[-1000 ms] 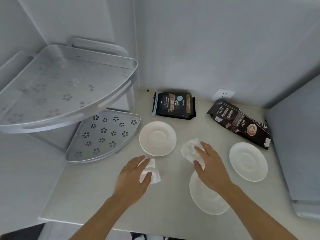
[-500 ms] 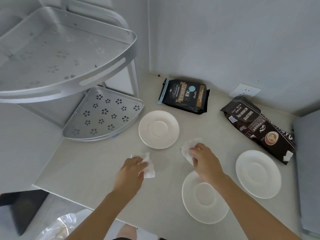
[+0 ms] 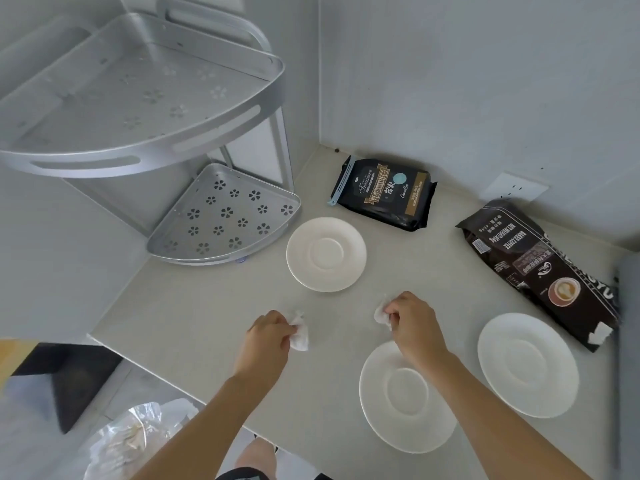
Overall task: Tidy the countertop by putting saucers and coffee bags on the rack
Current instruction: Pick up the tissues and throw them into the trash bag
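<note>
Left hand is closed around a crumpled tissue; right hand pinches another wad. 3 saucers and 2 coffee bags lie on the countertop (right of the 2-tier rack).

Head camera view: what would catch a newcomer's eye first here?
Two hands, the left hand and right hand, each clutch a crumpled white tissue mid-counter. Around them lie three white saucers and two dark coffee bags by the wall. A bare silver corner rack stands at left.
</note>
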